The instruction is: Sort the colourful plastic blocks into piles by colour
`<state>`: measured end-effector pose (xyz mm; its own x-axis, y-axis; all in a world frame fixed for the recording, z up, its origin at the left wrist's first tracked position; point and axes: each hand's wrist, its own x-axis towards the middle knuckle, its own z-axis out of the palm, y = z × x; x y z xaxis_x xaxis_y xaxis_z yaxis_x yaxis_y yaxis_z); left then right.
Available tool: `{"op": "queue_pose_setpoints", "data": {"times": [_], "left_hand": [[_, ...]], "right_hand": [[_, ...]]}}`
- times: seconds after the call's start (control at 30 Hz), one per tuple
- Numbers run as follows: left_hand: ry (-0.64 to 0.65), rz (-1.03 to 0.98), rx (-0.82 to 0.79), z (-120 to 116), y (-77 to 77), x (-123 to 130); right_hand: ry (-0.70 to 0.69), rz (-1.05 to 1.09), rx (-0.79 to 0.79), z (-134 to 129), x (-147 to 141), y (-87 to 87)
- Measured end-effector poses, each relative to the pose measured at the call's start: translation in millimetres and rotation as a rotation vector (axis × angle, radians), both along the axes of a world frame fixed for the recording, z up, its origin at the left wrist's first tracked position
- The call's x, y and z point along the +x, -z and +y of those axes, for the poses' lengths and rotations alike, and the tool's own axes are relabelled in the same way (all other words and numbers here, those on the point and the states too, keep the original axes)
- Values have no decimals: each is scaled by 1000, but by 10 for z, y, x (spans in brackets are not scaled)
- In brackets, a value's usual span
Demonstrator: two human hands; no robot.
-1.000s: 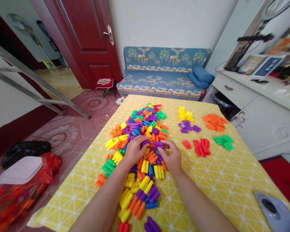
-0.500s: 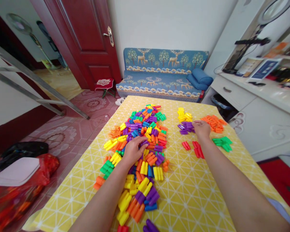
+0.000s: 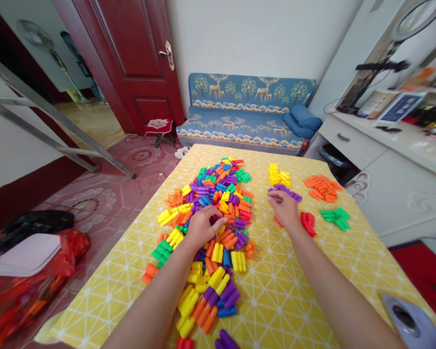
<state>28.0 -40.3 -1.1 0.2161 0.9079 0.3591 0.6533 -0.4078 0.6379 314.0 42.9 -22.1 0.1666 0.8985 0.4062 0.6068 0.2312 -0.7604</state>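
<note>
A long heap of mixed plastic building pieces (image 3: 218,252), shaped like joined tubes in several colours, runs down the tablecloth. My left hand (image 3: 203,227) rests over its middle, thumb and forefinger apart around pieces there; no firm hold shows. Over the left end of a small purple group (image 3: 288,191) is my right hand (image 3: 286,209), fingers loosely bent and nothing visible in them. It partly covers the red pieces (image 3: 278,221) beneath. Around it lie a yellow group (image 3: 279,175), more red pieces (image 3: 308,224), an orange group (image 3: 323,188) and a green group (image 3: 335,218).
The yellow patterned tablecloth (image 3: 283,291) covers the table. Beyond it stands a blue sofa (image 3: 240,109). A white cabinet (image 3: 392,179) is on the right, and a metal ladder (image 3: 69,128) and red bags (image 3: 32,295) are on the left. A pale lilac object (image 3: 414,322) shows at the lower right.
My right hand has moved left from the right end of the purple group to its left end. The purple group now reaches further right. My left hand has barely shifted.
</note>
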Motion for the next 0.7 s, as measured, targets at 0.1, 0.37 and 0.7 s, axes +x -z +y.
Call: {"op": "queue_pose_setpoints", "data": {"times": [0.1, 0.37, 0.7], "left_hand": [[5, 18, 5, -7, -11, -3], [10, 16, 19, -3, -4, 7], [44, -19, 16, -26, 1, -15]], "right_hand": [[-231, -59, 19, -249, -420, 107], [-238, -109, 109, -475, -788, 216], [-322, 38, 164, -687, -871, 121]]}}
